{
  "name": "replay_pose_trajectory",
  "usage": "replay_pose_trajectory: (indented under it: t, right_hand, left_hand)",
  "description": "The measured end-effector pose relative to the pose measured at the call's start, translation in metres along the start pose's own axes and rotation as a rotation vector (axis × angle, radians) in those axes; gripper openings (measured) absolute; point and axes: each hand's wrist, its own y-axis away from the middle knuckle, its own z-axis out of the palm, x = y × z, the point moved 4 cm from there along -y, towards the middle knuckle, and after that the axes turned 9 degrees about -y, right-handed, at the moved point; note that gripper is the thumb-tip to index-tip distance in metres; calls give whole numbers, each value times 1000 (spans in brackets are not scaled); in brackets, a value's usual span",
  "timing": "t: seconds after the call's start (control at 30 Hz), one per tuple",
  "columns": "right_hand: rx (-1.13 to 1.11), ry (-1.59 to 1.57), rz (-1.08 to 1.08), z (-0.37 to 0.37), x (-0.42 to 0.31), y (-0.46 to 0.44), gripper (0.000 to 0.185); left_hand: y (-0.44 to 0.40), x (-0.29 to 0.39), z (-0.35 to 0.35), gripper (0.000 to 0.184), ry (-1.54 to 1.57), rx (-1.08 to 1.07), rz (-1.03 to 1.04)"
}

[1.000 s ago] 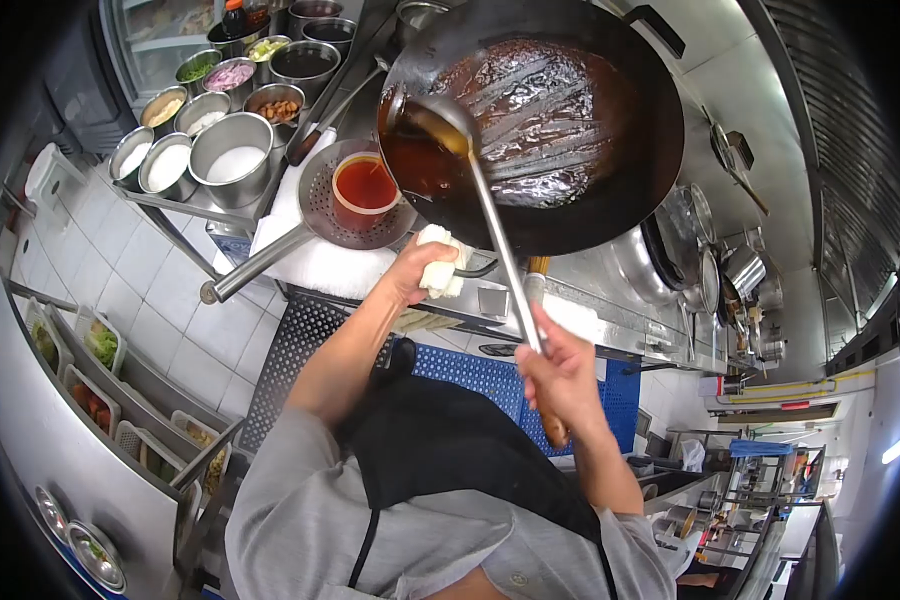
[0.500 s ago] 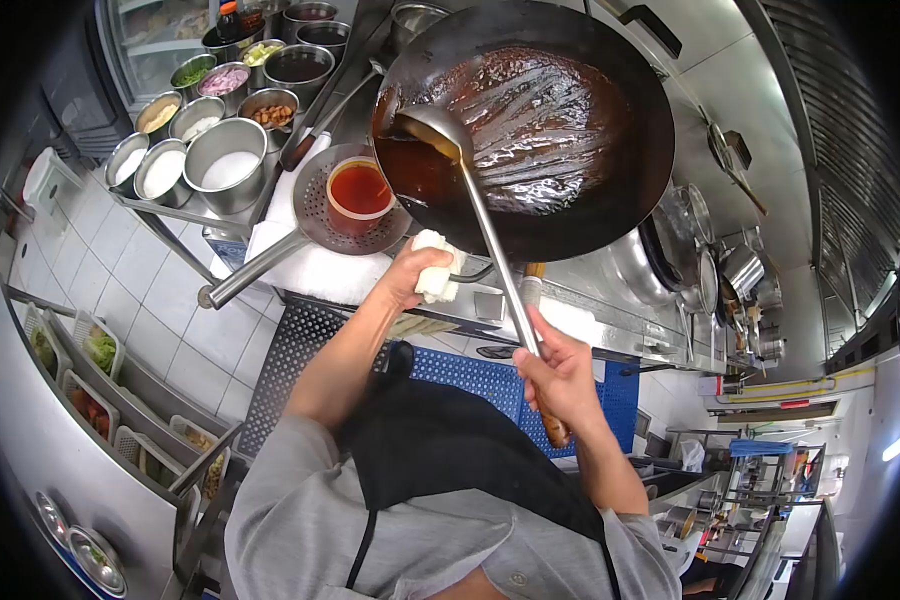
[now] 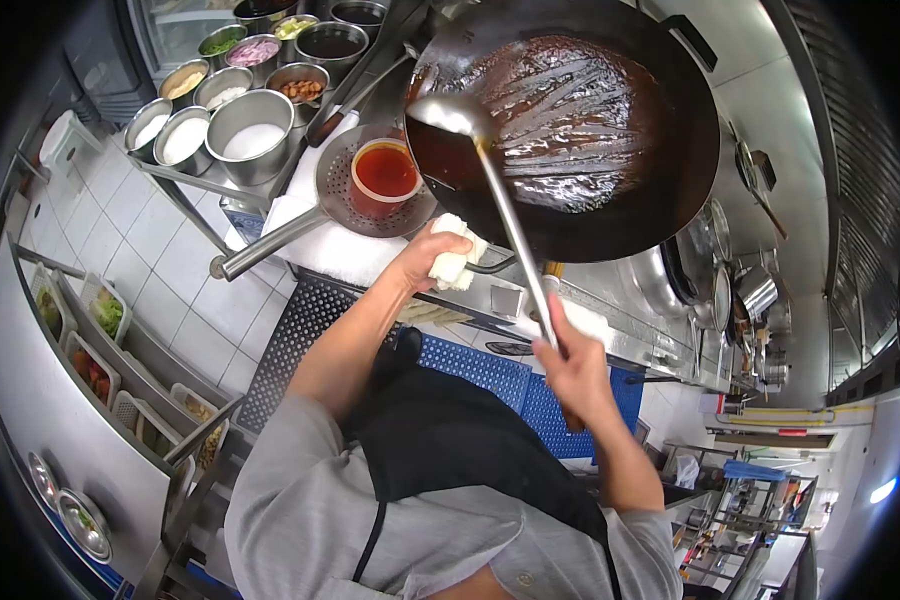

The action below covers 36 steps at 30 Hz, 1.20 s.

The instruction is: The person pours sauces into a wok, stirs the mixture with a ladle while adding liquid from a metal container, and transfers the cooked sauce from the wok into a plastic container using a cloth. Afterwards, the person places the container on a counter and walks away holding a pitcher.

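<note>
A large dark wok [image 3: 660, 215] holds glossy brown sauce [image 3: 570, 130] streaked over its bottom. My left hand [image 3: 422, 258] is closed around a folded white cloth [image 3: 454, 256] at the wok's near side, where a curved metal handle [image 3: 495, 266] comes out of the cloth. In my right hand [image 3: 576, 372] is the long shaft of a ladle [image 3: 510, 215], gripped near its wooden end. The ladle's shiny bowl [image 3: 454, 113] is over the left part of the wok, apparently tipped over.
Left of the wok, a tub of red-orange liquid [image 3: 385, 172] sits in a perforated strainer [image 3: 332, 180]. Beyond it several metal pots [image 3: 253, 135] hold white powder, onion and other ingredients. Pans hang or stand along the right wall [image 3: 715, 255]. Blue mats [image 3: 475, 370] cover the floor.
The ladle's bowl has turned from facing up with sauce in it to showing a bright, tipped surface. My right hand has rolled with it. The whole view has shifted slightly.
</note>
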Motion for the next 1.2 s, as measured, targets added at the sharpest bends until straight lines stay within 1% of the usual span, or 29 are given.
replay_pose_trajectory:
  t: [0.1, 0.13, 0.2, 0.23, 0.27, 0.37, 0.43, 0.57, 0.67, 0.7, 0.83, 0.97, 1.07, 1.17, 1.2]
  right_hand:
    - [12, -96, -104, 0, 5, 9, 59]
    - [38, -85, -100, -4, -9, 3, 58]
    - [112, 45, -302, -12, -38, -21, 58]
    - [124, 123, -298, -16, -53, -34, 58]
    - [131, 199, -293, -18, -65, -41, 58]
    - [103, 246, -251, -20, -63, -42, 57]
    - [93, 213, -292, -15, -44, -23, 59]
    - [66, 142, -454, -9, 1, 18, 63]
    - [54, -110, -123, -9, 3, 27, 63]
    - [50, -306, -32, -6, -3, 24, 61]
    - [66, -725, -23, 5, -20, -6, 60]
    - [-9, -1005, 113, 29, -15, -5, 61]
    - [-132, -975, 104, 45, -13, 8, 60]
    - [-90, -766, 61, 37, -19, 5, 59]
    - [-38, -665, 71, 33, -19, -3, 58]
  left_hand:
    - [-5, -5, -7, 19, 21, 12, 1]
    - [-2, -7, -8, 19, 20, 21, -4]
    - [-5, -7, -4, 19, 18, 21, -4]
    - [-2, -5, 0, 25, 29, 74, -2]
    - [-2, -4, 3, 26, 28, 74, -6]
    - [0, -1, 0, 25, 21, 49, -26]
    - [-3, -1, -6, 22, 38, -1, -40]
    - [-4, -1, -12, 22, 69, 15, -49]
    - [-7, 3, -8, 23, 78, -4, -44]
    - [-7, 4, -7, 23, 67, -7, -42]
    - [-10, 8, -1, 25, 55, 27, 35]
    - [-12, -2, -7, 26, 79, -36, -9]
    - [-17, -8, -10, 26, 69, -57, -1]
    - [-10, -4, -9, 25, 54, -84, -25]
    - [-8, -3, -9, 25, 58, -67, -19]
